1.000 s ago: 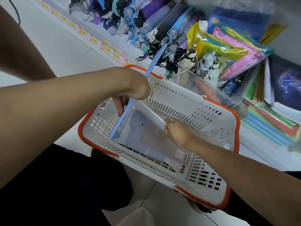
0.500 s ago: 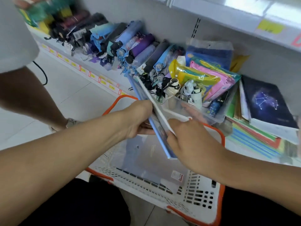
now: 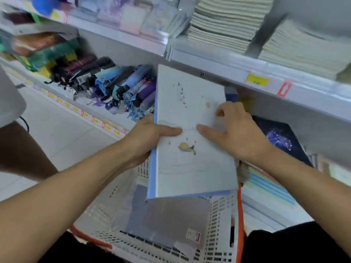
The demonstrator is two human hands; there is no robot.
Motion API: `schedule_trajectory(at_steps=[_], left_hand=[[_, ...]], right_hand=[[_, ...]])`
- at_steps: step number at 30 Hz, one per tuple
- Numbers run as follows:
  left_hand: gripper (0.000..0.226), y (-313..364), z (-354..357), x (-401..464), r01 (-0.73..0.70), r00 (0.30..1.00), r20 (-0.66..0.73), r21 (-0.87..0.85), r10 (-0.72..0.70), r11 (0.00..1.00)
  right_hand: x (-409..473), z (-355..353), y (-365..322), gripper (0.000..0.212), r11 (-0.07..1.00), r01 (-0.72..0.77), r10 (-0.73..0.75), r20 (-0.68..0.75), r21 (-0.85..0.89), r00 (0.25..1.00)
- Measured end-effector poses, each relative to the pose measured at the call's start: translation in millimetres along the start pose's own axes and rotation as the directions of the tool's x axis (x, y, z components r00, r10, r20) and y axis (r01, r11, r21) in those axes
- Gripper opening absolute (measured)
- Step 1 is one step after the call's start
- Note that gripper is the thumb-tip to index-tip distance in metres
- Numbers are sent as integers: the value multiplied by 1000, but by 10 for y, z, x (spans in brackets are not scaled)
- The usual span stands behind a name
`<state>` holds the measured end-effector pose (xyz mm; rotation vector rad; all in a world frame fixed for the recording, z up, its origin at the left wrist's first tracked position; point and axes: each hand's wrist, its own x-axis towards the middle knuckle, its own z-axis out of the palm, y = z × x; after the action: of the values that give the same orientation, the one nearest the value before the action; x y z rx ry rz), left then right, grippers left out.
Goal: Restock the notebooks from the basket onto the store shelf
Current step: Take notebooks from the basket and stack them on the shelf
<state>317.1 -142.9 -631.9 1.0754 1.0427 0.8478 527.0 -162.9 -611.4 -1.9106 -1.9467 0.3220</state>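
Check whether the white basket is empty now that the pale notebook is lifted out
No, the basket still holds a grey notebook lying flat on its bottom.

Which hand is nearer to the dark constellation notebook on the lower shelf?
Right. The right hand sits on the held white notebook beside the constellation notebook; the left hand grips the far, left edge.
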Motion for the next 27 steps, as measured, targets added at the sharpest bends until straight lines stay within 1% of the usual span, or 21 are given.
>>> schedule_trajectory(at_steps=[1, 2, 3, 4, 5, 6, 8, 9, 10, 12, 15, 17, 20, 21, 22, 24, 25, 27], left_hand=[[24, 40, 15, 24, -27, 999, 29, -34, 28, 999], [25, 74, 35, 42, -51, 997, 48, -68, 55, 996], [25, 113, 57, 63, -73, 995, 57, -99, 79, 992], [24, 156, 80, 81, -92, 993, 55, -125, 100, 988], [23, 202, 106, 108, -114, 992, 40, -141, 120, 984], [23, 264, 140, 138, -140, 989, 21, -150, 144, 979], [24, 386, 214, 195, -206, 978, -16, -145, 206, 968], [24, 438, 251, 217, -232, 973, -25, -138, 231, 963], [25, 484, 288, 226, -245, 970, -21, -135, 244, 960], [28, 565, 372, 253, -255, 966, 4, -121, 257, 959], [20, 705, 591, 354, -332, 943, -17, -42, 331, 943], [16, 842, 813, 449, -392, 920, 6, 63, 392, 918], [13, 1031, 1190, 572, -452, 891, 123, 314, 437, 835], [14, 1079, 1327, 629, -479, 877, 156, 337, 454, 810], [17, 1123, 1472, 701, -503, 864, 176, 326, 471, 801], [18, 1210, 1755, 931, -512, 858, 171, 225, 484, 829], [17, 1270, 1876, 1058, -489, 871, 155, 180, 466, 854], [19, 1415, 2093, 1271, -410, 908, 132, 94, 397, 907]], right_hand=[[66, -114, 109, 73, 975, -156, 146, 71, 159, 987], [104, -206, 206, 82, 881, -288, 214, 227, 375, 950], [124, -263, 292, 80, 734, -378, 167, 390, 564, 906], [124, -306, 367, 72, 578, -435, 75, 486, 691, 871], [120, -336, 436, 69, 459, -445, 8, 498, 769, 867], [110, -358, 488, 71, 363, -427, -39, 472, 828, 881], [83, -414, 525, 77, 238, -343, -57, 366, 909, 929], [60, -456, 530, 72, 207, -272, -38, 285, 940, 958], [33, -506, 520, 65, 196, -194, -21, 202, 961, 979], [-51, -601, 483, 54, 220, -51, 7, 51, 974, 999], [-86, -728, 523, 43, 248, 96, 105, -125, 964, 987], [-40, -897, 614, 37, 252, 141, 223, -199, 957, 954], [57, -1278, 861, 32, 217, 202, 402, -276, 955, 873], [93, -1403, 959, 31, 232, 216, 445, -301, 948, 843], [122, -1528, 1035, 30, 262, 218, 476, -322, 940, 819], [181, -1765, 1167, 29, 306, 205, 508, -342, 930, 791], [201, -1874, 1222, 27, 297, 197, 507, -329, 934, 797], [227, -2068, 1301, 26, 231, 178, 464, -269, 957, 844]])
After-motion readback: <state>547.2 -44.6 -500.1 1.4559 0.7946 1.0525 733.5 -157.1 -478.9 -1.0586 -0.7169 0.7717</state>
